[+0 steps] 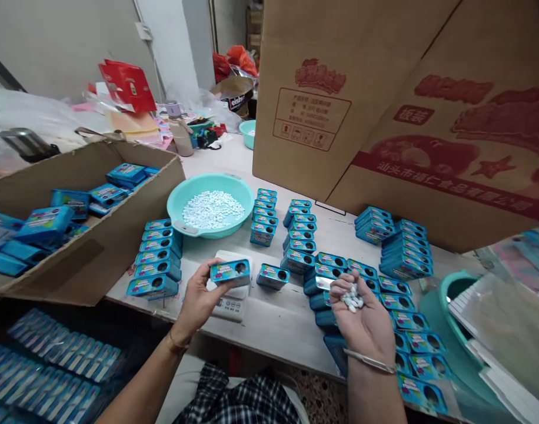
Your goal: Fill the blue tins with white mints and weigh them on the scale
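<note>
Between its fingers and thumb, my left hand (204,299) holds a blue tin (229,271) with a dark round opening, above a white scale (229,308). My right hand (362,312) is turned palm up with curled fingers around a small heap of pale candies (352,298), over rows of blue tins. Another blue tin (272,274) stands alone between the hands. Behind my left hand, a turquoise bowl (175,200) holds many pale candies (213,209).
An open cardboard box (88,253) with blue tins is at the left. Large printed cartons (309,141) stand at the back. Rows of tins (157,265) line the table (278,324). A green tub (446,300) with papers sits at the right.
</note>
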Motion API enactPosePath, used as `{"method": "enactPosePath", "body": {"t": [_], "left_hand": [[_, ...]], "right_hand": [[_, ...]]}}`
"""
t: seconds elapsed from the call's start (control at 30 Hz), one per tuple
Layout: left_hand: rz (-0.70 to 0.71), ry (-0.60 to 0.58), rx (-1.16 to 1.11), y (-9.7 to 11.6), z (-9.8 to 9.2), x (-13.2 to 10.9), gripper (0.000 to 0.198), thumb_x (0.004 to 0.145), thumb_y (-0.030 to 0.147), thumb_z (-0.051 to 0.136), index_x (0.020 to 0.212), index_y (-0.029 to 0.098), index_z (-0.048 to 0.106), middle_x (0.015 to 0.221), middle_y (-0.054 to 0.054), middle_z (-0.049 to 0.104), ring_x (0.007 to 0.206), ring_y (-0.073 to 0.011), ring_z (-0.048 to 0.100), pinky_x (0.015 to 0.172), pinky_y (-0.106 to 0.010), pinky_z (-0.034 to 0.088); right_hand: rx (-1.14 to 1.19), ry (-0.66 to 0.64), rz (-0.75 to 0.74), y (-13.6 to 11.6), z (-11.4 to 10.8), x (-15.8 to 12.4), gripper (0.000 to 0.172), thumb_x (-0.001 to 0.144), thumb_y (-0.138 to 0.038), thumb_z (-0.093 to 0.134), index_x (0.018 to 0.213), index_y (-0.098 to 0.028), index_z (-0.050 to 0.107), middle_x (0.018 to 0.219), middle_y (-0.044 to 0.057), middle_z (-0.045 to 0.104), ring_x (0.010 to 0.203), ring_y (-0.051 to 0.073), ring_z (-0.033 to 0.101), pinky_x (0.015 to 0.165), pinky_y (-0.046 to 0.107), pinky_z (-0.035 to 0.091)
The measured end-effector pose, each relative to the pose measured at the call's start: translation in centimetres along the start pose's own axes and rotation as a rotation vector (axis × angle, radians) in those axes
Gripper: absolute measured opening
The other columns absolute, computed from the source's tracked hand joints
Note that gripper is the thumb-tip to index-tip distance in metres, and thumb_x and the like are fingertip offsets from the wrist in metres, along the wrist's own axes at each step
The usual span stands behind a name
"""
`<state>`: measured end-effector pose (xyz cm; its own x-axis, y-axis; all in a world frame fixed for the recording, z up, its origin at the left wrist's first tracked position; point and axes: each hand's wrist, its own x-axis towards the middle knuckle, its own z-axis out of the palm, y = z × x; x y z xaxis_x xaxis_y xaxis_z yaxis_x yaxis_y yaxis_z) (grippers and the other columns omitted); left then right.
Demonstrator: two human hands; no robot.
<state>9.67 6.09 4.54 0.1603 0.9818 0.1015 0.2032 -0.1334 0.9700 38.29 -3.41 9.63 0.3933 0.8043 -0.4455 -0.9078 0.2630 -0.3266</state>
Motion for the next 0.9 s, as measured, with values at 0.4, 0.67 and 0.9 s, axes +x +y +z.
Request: {"method": "enactPosePath", "body": {"t": [0.4, 0.67, 0.9], "left_hand": [[0.268, 0.226, -0.024, 1.9, -7.6, 1.3, 0.094, 0.075, 0.051, 0.073, 0.150, 0.030, 0.019, 0.153, -0.013, 0.034, 0.143, -0.0299, 0.030, 0.115, -0.050, 0.028], [0.227, 0.131, -0.128, 1.1, -9.4, 1.2, 0.088, 0.081, 0.079, 0.035, 0.150, 0.026, 0.025, 0.154, -0.013, 0.033, 0.143, -0.0341, 0.029, 0.112, -0.054, 0.031], [0.203, -0.103, 0.034, 0.9, -7.6, 1.9, 0.091, 0.081, 0.079, 0.036, 0.152, 0.026, 0.019, 0.159, -0.012, 0.022, 0.145, -0.0338, 0.022, 0.113, -0.051, 0.029]], "right_hand": [[0.017, 0.028, 0.013, 0.7, 0.6, 1.2, 0.012, 0.090, -0.008, 0.044, 0.092, -0.015, 0.054, 0.078, -0.001, 0.047, 0.062, 0.008, 0.049, 0.051, 0.019, 0.049], [-0.018, 0.062, -0.020, 1.4, 2.4, 1.9, 0.017, 0.092, -0.008, 0.038, 0.091, -0.014, 0.054, 0.077, 0.001, 0.048, 0.061, 0.009, 0.049, 0.048, 0.020, 0.049], [-0.011, 0.090, -0.021, 1.2, 2.7, 1.4, 0.017, 0.092, -0.009, 0.037, 0.091, -0.015, 0.053, 0.076, 0.000, 0.048, 0.059, 0.009, 0.048, 0.047, 0.020, 0.048]]}}
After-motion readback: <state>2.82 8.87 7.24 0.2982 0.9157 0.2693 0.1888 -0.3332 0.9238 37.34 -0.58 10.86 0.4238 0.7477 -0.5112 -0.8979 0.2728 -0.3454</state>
